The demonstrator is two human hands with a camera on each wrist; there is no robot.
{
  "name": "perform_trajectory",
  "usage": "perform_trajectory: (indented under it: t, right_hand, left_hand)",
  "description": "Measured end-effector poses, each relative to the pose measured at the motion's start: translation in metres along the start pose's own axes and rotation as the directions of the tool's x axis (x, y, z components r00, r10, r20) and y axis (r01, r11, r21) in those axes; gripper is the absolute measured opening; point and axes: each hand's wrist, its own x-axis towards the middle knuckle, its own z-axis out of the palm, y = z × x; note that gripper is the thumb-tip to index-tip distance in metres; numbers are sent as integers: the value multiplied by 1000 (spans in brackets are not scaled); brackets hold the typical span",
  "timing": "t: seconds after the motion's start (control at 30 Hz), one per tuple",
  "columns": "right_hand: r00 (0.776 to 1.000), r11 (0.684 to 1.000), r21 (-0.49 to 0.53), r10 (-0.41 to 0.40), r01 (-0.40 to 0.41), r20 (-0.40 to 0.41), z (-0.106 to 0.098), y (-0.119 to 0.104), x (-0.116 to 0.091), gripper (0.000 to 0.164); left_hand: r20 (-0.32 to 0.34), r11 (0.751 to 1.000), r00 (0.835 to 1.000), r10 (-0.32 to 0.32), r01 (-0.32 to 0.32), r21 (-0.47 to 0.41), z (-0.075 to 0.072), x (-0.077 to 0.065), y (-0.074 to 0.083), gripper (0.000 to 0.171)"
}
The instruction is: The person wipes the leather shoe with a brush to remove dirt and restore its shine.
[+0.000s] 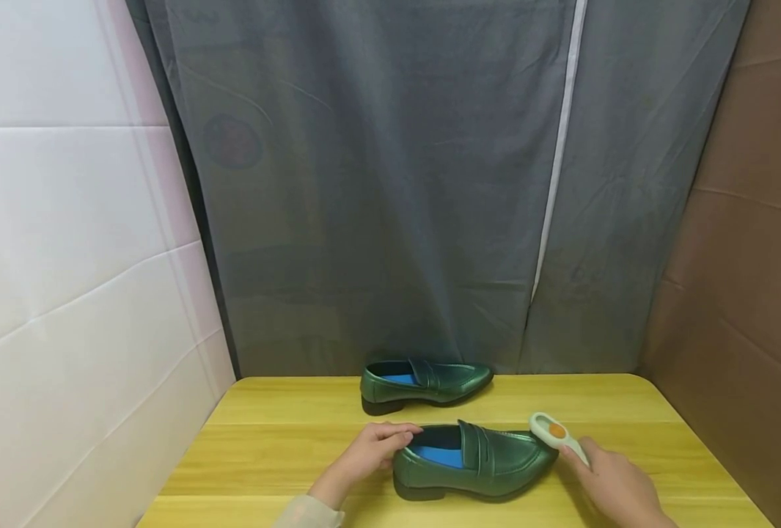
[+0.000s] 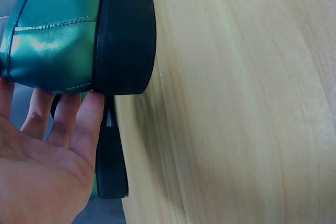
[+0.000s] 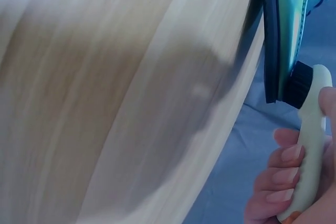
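A green loafer (image 1: 505,462) with a blue insole (image 1: 439,456) stands on the table, its toe pointing right. My left hand (image 1: 377,449) is at its heel; in the left wrist view the fingers (image 2: 86,121) reach out nearly straight, tips against the back of the heel. My right hand (image 1: 617,484) grips the pale green handle of a shoe brush (image 1: 551,431) with an orange oval on its head. In the right wrist view the brush's dark bristles (image 3: 299,85) meet the toe of the loafer, and the fingers curl round the handle.
A matching green loafer (image 1: 456,383) stands behind, near the table's back edge, also toe to the right. The yellow wood-grain table (image 1: 265,440) meets a grey curtain (image 1: 377,183) at the back. White panels (image 1: 67,220) rise on the left, a brown one (image 1: 740,257) on the right.
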Motion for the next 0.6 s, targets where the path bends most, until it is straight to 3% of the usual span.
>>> perform_trajectory:
  t: [0.6]
  right_hand:
    - [1000, 1000, -11, -19, 19, -25, 8, -22, 3, 59]
  left_hand:
    - [-2, 1000, 1000, 13, -13, -27, 0, 0, -1, 37]
